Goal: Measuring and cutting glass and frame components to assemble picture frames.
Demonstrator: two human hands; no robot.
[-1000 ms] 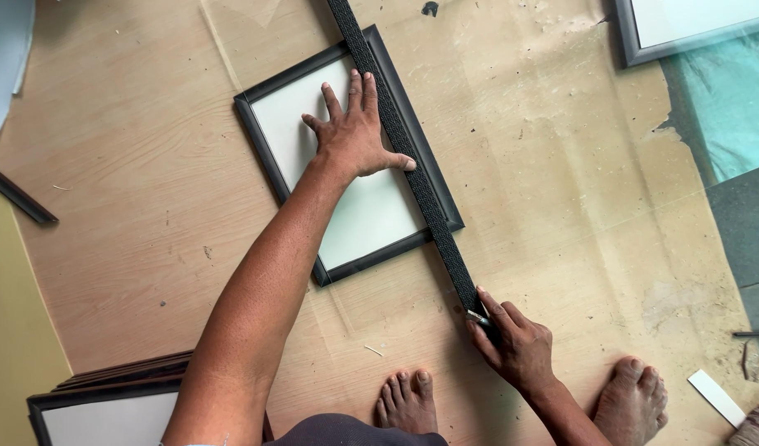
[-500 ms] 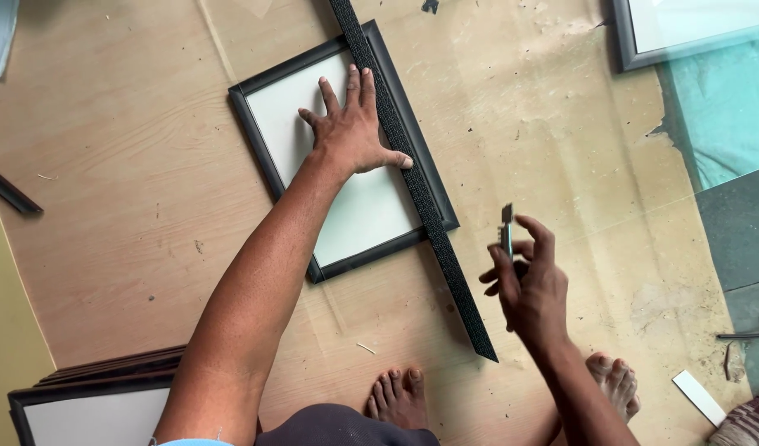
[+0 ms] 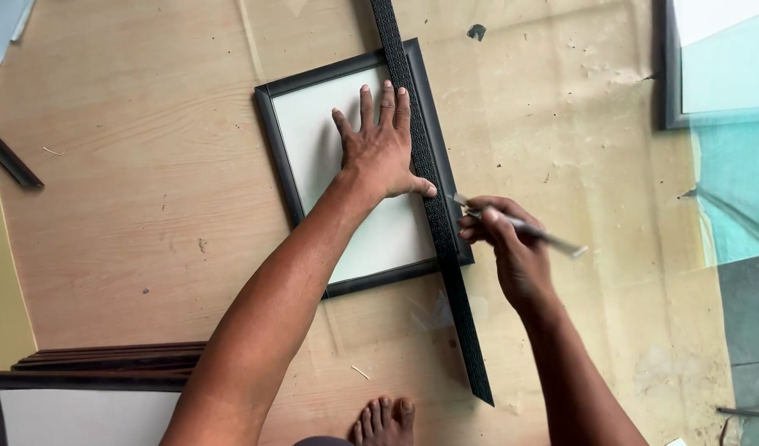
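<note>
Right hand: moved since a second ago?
Yes. The right hand, gripping a thin metal tool, went from the black strip's near end up to the picture frame's right edge.

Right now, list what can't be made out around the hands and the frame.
- Tool tip: head view, too small to tell whether it touches the strip.
- Frame middle: covered by the left hand and forearm.
- Strip's far end: cut off by the top edge.
- Right hand grip: fingers curl over the tool.
</note>
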